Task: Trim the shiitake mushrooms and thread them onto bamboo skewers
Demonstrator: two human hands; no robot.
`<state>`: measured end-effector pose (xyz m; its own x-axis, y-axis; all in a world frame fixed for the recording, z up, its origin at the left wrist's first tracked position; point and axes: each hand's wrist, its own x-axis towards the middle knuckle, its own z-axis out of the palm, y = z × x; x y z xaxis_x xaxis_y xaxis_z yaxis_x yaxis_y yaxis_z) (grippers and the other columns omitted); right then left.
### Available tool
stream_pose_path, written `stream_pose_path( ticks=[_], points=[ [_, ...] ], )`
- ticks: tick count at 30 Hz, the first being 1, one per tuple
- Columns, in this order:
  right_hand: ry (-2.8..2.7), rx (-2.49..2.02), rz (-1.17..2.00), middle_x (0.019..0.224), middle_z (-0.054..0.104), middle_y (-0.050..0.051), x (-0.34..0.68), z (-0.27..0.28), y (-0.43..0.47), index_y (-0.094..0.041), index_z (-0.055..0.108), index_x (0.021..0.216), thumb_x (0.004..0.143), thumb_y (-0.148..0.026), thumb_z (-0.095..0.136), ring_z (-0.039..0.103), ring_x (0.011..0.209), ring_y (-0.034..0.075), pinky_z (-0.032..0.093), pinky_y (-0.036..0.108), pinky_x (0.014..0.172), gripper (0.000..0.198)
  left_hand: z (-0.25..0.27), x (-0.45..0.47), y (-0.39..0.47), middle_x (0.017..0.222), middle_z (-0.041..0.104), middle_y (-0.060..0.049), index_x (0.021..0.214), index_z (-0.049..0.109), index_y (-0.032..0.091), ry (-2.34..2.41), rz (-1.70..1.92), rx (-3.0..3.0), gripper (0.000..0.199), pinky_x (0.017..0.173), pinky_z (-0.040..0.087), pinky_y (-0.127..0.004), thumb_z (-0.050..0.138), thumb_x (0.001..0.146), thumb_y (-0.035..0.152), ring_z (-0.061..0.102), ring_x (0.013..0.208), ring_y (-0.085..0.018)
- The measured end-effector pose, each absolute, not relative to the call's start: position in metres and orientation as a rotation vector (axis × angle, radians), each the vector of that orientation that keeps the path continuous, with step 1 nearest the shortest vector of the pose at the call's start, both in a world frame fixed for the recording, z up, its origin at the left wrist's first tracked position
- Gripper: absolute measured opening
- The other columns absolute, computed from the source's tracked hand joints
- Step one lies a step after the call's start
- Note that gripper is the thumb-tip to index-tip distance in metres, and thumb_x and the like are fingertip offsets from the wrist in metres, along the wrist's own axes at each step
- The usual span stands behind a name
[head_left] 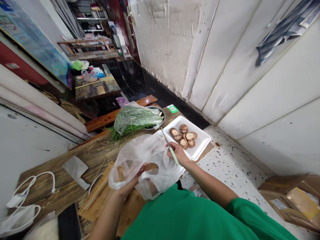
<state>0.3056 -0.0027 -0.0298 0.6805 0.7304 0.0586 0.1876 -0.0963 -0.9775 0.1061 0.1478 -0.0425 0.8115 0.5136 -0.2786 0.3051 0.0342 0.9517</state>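
In my right hand [177, 154] is a small knife [173, 155] with a pale green handle, its blade pointing up and away from me. Beside that hand, a white tray [202, 141] carries several brown mushrooms [183, 128], some with pale undersides up. My left hand [133, 183] is closed on a clear plastic bag [132, 150], its fingers partly covered by the film. The bag spreads over the near part of the wooden table [56, 181] and hides the tray's left side. A wooden board [130, 213] lies under my left forearm.
Long green stalks [136, 116] in plastic lie on a metal bowl [162, 115] beyond the bag. A cleaver [76, 168], white cable [32, 180] and dark phone-like slab [69, 221] are at left. A cardboard box [292, 200] stands on the floor at right, near the wall.
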Motion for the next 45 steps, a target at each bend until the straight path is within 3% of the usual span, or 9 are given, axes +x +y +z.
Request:
stream_pose_path(
  ticks=[7, 11, 14, 17, 20, 24, 30, 37, 45],
  points=[
    [-0.829, -1.785, 0.829, 0.051, 0.052, -0.007, 0.252, -0.091, 0.035, -0.017, 0.063, 0.087, 0.059, -0.012, 0.055, 0.049, 0.046, 0.009, 0.037, 0.018, 0.045, 0.030, 0.002, 0.084, 0.119, 0.100, 0.064, -0.005, 0.103, 0.057, 0.031, 0.402, 0.286, 0.801, 0.045, 0.080, 0.048, -0.045, 0.065, 0.060, 0.039, 0.056, 0.104, -0.031],
    [-0.908, -1.804, 0.850, 0.055, 0.055, -0.007, 0.236, -0.109, 0.038, -0.019, 0.064, 0.073, 0.052, -0.014, 0.067, 0.053, 0.056, 0.012, 0.040, 0.020, 0.053, 0.021, 0.018, 0.121, 0.111, 0.097, 0.059, -0.007, 0.098, 0.057, 0.027, 0.361, 0.221, 0.603, 0.047, 0.063, 0.049, -0.035, 0.048, 0.067, 0.060, 0.058, 0.087, -0.023],
    [-0.923, -1.782, 0.894, 0.055, 0.055, -0.006, 0.245, -0.104, 0.026, -0.018, 0.064, 0.083, 0.062, -0.025, 0.068, 0.053, 0.051, 0.011, 0.040, 0.020, 0.050, 0.022, 0.022, 0.138, 0.113, 0.095, 0.057, -0.007, 0.099, 0.054, 0.024, 0.353, 0.155, 0.610, 0.044, 0.056, 0.045, -0.030, 0.042, 0.072, 0.057, 0.055, 0.073, -0.017],
    [-0.873, -1.797, 0.767, 0.063, 0.059, -0.002, 0.268, -0.082, -0.002, -0.016, 0.062, 0.094, 0.072, -0.035, 0.062, 0.054, 0.051, 0.012, 0.041, 0.022, 0.051, 0.029, 0.018, 0.149, 0.118, 0.098, 0.057, -0.006, 0.098, 0.051, 0.023, 0.370, 0.134, 0.632, 0.033, 0.064, 0.047, -0.033, 0.046, 0.071, 0.041, 0.057, 0.079, -0.018],
    [-0.914, -1.866, 0.418, 0.079, 0.063, 0.002, 0.286, -0.053, -0.038, -0.017, 0.060, 0.098, 0.074, -0.039, 0.060, 0.057, 0.068, 0.015, 0.045, 0.025, 0.063, 0.032, 0.012, 0.163, 0.121, 0.098, 0.059, -0.005, 0.094, 0.050, 0.022, 0.421, 0.145, 0.578, 0.026, 0.078, 0.047, -0.040, 0.051, 0.069, 0.026, 0.057, 0.094, -0.023],
    [-1.083, -2.033, 0.178, 0.086, 0.062, 0.006, 0.286, -0.029, -0.076, -0.017, 0.056, 0.111, 0.077, -0.041, 0.058, 0.055, 0.069, 0.016, 0.045, 0.027, 0.066, 0.042, 0.001, 0.187, 0.124, 0.091, 0.061, -0.006, 0.086, 0.052, 0.018, 0.470, 0.218, 0.452, 0.014, 0.090, 0.044, -0.042, 0.052, 0.073, 0.015, 0.057, 0.101, -0.023],
    [-1.248, -2.306, -0.060, 0.089, 0.059, 0.008, 0.289, -0.031, -0.092, -0.018, 0.055, 0.116, 0.081, -0.035, 0.051, 0.054, 0.077, 0.019, 0.041, 0.027, 0.066, 0.039, -0.009, 0.204, 0.129, 0.096, 0.062, -0.012, 0.103, 0.055, 0.015, 0.462, 0.114, 0.436, 0.027, 0.086, 0.046, -0.046, 0.052, 0.080, 0.028, 0.059, 0.098, -0.026],
    [-1.580, -2.444, -0.143, 0.089, 0.056, 0.007, 0.323, -0.013, -0.097, -0.017, 0.052, 0.119, 0.072, -0.021, 0.054, 0.050, 0.076, 0.019, 0.037, 0.029, 0.070, 0.047, -0.006, 0.217, 0.131, 0.109, 0.060, -0.018, 0.090, 0.056, 0.012, 0.472, -0.029, 0.428, 0.030, 0.080, 0.050, -0.043, 0.047, 0.083, 0.040, 0.056, 0.105, -0.030],
    [-1.792, -2.506, -0.134, 0.090, 0.056, 0.009, 0.335, 0.020, -0.086, -0.016, 0.052, 0.117, 0.076, -0.021, 0.052, 0.049, 0.081, 0.021, 0.034, 0.032, 0.071, 0.042, -0.002, 0.223, 0.132, 0.115, 0.059, -0.019, 0.102, 0.057, 0.010, 0.415, -0.094, 0.507, 0.047, 0.088, 0.044, -0.052, 0.039, 0.085, 0.050, 0.052, 0.112, -0.032]
  ],
)
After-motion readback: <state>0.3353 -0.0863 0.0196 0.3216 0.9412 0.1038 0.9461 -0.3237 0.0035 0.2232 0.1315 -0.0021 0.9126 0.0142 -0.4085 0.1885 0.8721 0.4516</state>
